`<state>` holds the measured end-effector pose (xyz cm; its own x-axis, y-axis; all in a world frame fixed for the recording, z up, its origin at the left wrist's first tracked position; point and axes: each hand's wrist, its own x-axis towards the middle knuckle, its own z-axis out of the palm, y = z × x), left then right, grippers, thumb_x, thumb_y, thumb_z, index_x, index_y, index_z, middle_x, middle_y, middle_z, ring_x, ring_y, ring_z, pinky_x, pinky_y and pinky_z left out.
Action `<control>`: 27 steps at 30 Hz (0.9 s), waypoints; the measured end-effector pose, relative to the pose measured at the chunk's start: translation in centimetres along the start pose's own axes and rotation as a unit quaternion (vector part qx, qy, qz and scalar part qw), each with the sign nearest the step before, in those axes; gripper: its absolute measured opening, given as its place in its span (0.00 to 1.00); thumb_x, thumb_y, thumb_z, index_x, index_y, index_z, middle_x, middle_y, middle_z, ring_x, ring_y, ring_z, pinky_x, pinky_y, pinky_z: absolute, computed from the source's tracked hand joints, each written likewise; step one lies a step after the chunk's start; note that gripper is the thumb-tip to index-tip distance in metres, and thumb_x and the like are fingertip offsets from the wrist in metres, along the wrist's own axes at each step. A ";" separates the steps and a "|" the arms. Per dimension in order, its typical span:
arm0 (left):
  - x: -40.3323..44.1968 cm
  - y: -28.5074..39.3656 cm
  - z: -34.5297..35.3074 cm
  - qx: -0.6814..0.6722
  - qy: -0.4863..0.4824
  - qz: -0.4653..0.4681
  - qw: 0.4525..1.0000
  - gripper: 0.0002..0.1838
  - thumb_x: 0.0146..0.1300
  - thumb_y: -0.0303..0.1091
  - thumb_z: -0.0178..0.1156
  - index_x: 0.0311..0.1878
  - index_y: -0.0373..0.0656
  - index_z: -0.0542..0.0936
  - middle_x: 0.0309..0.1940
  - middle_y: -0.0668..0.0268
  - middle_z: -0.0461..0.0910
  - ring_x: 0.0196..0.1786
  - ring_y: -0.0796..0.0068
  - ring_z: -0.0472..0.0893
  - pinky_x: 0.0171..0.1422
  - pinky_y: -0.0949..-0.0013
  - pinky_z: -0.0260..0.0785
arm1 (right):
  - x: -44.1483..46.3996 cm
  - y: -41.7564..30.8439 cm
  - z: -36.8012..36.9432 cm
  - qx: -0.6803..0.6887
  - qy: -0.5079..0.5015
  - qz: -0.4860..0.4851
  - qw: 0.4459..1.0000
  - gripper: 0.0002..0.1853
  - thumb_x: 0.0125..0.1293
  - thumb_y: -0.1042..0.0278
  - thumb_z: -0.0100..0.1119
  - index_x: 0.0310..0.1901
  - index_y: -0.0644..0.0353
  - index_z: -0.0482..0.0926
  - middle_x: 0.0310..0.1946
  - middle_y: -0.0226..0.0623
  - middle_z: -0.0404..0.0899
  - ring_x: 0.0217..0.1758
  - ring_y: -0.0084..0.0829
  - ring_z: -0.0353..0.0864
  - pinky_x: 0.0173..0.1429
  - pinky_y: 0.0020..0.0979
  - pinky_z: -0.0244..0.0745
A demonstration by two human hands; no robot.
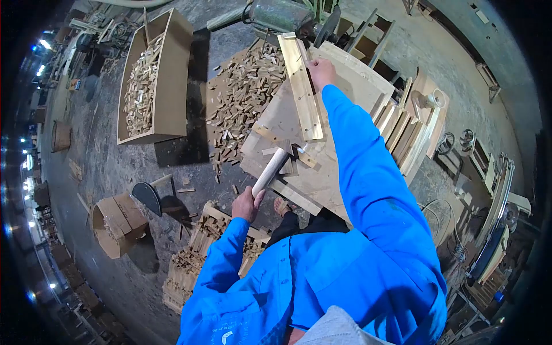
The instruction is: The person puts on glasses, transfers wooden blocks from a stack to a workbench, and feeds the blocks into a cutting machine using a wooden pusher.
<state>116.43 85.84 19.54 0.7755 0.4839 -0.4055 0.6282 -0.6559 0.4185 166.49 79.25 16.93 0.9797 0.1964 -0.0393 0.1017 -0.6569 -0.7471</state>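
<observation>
At the far left, an open cardboard box (112, 224) was set on the floor, and beyond it a wooden bin (174, 80) was filled with small wood pieces. Nearer the body, wooden blocks (183, 273) were stacked.

Next, loose offcuts (244, 92) were heaped on the floor beyond the left hand (247, 205). By that hand the near end of a pale rod (270, 172) was gripped, the fingers wrapped firmly around it. The rod was held at a slant over the near-left side of the worktable (319, 178), its far end brought up to a dark part (286, 141) among short strips; whether the two were joined could not be told. If an edge was carried there, the rod could, it was judged, be jerked by a snag, and the grip lost.

Further right, a long plank (303, 92) was laid on the worktable. The right hand (322, 73) was placed at its right edge, near the far end, the fingers curled; what they were closed on was hidden. By an uneven push, the plank could be skewed or those fingers pinched.

At the far right, long wood strips (402, 132) were stacked beside the worktable; by a wide swing of the sleeve (368, 155), they could be knocked askew.
</observation>
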 end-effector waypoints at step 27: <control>7.5 7.6 0.7 -0.022 0.021 0.000 1.000 0.31 0.75 0.66 0.54 0.52 0.42 0.78 0.35 0.43 0.85 0.43 0.36 0.84 0.47 0.40 0.74 | 8.8 0.7 -5.1 -0.047 -0.069 -0.037 0.996 0.21 0.63 0.49 0.69 0.42 0.61 0.90 0.41 0.52 0.89 0.48 0.54 0.88 0.54 0.50 0.81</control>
<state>126.93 84.08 19.10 0.7774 0.5081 -0.3708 0.6290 -0.6311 0.4540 176.03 76.78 19.44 0.9364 0.3410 -0.0823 0.1950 -0.7011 -0.6859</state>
